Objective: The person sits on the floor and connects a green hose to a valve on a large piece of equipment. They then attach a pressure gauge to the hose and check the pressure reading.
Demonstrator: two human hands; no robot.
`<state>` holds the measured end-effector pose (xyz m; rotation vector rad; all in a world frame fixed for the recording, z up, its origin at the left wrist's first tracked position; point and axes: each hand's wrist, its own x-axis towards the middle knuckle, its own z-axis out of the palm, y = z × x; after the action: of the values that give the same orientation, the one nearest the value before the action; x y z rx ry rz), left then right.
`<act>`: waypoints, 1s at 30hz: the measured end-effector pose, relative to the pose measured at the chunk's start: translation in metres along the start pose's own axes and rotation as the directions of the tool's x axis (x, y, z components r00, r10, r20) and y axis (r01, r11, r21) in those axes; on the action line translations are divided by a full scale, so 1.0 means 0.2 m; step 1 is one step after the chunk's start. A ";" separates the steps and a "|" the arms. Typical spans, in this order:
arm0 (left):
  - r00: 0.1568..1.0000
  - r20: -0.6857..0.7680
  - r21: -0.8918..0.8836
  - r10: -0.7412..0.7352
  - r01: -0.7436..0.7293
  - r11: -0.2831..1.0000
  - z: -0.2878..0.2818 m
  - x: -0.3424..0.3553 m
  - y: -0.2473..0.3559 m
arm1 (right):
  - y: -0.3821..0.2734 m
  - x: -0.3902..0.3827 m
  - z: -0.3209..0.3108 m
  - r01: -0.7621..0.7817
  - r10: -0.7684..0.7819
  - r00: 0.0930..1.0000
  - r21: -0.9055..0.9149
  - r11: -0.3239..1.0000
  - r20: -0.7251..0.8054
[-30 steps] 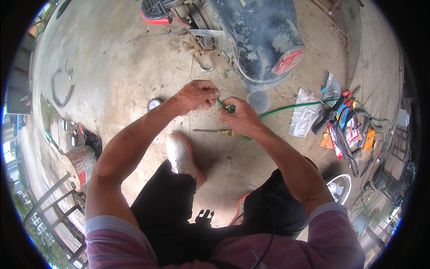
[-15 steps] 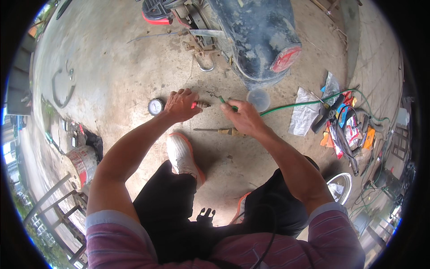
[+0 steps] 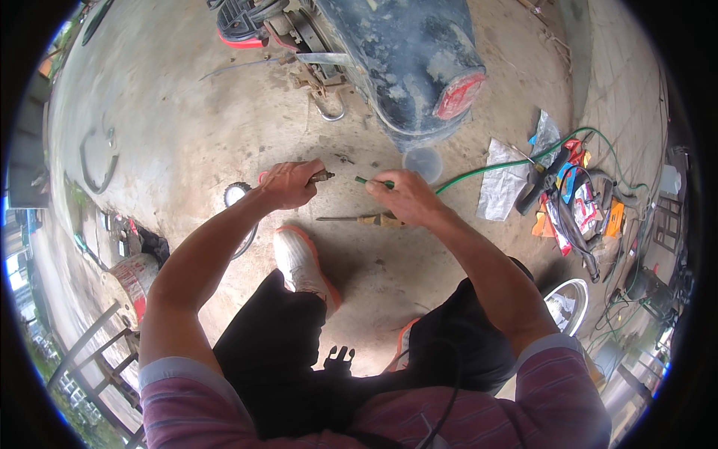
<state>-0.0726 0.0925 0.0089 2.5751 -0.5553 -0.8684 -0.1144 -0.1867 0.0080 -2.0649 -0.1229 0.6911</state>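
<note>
My left hand (image 3: 290, 186) is closed around a tyre inflator, lifted off the concrete. Its round, white-faced pressure gauge (image 3: 236, 194) shows left of my wrist, and its metal fitting (image 3: 323, 176) points right past my fingers. In my right hand (image 3: 408, 197) I grip a green air hose (image 3: 482, 171) close to its end. The hose's tip (image 3: 361, 179) points left toward the fitting, with a small gap between them. A screwdriver (image 3: 380, 220) lies on the ground just below my right hand.
Ahead stands a dusty motorcycle (image 3: 407, 63) with a red tail light. A clear plastic tub (image 3: 423, 163) sits beyond my right hand. To the right lie a pile of packets and tubes (image 3: 576, 202) and a white sheet (image 3: 497, 187). A rusty drum (image 3: 134, 280) stands at left.
My left hand has closed round the inflator and raised it, its fitting now turned toward the hose. The gauge has shifted left and down. My right hand still grips the hose.
</note>
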 end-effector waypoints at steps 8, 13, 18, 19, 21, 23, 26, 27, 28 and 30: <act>0.991 -0.034 -0.033 0.129 -0.130 0.991 -0.05 -0.07 0.17 | -0.10 -0.01 -0.02 -0.067 0.070 0.988 -0.023 0.997 0.135; 0.992 -0.021 0.003 0.127 -0.127 0.992 -0.06 -0.09 0.19 | -0.08 0.00 0.00 -0.008 0.011 0.991 -0.027 1.000 0.130; 0.992 -0.017 0.052 0.123 -0.122 0.991 -0.08 -0.10 0.18 | -0.05 -0.01 0.01 0.059 -0.058 0.995 -0.009 0.998 0.082; 0.994 -0.002 0.061 0.113 -0.112 0.992 -0.08 -0.11 0.19 | -0.06 -0.01 0.01 0.049 -0.047 0.995 -0.024 0.999 0.086; 0.994 0.010 0.065 0.107 -0.108 0.992 -0.08 -0.10 0.20 | -0.07 -0.02 -0.01 0.041 -0.037 0.995 -0.047 0.998 0.093; 0.994 0.023 0.066 0.105 -0.106 0.992 -0.08 -0.10 0.21 | -0.07 -0.02 -0.02 0.054 -0.047 0.994 -0.062 0.997 0.102; 0.994 0.041 0.066 0.105 -0.107 0.992 -0.09 -0.09 0.22 | -0.05 -0.02 -0.01 0.091 -0.086 0.993 -0.060 0.994 0.085; 0.993 0.044 0.067 0.105 -0.108 0.992 -0.10 -0.09 0.23 | -0.06 -0.03 -0.02 0.085 -0.079 0.993 -0.065 0.994 0.087; 0.993 0.047 0.068 0.105 -0.108 0.992 -0.10 -0.09 0.24 | -0.07 -0.03 -0.03 0.078 -0.072 0.993 -0.071 0.994 0.090; 0.994 0.046 0.067 0.099 -0.102 0.993 -0.10 -0.09 0.24 | -0.09 -0.04 -0.04 0.059 -0.051 0.994 -0.075 0.995 0.099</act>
<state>-0.0849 0.0643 0.0542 2.5698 -0.7329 -0.8861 -0.1141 -0.1851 0.0287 -2.0937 -0.2652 0.7637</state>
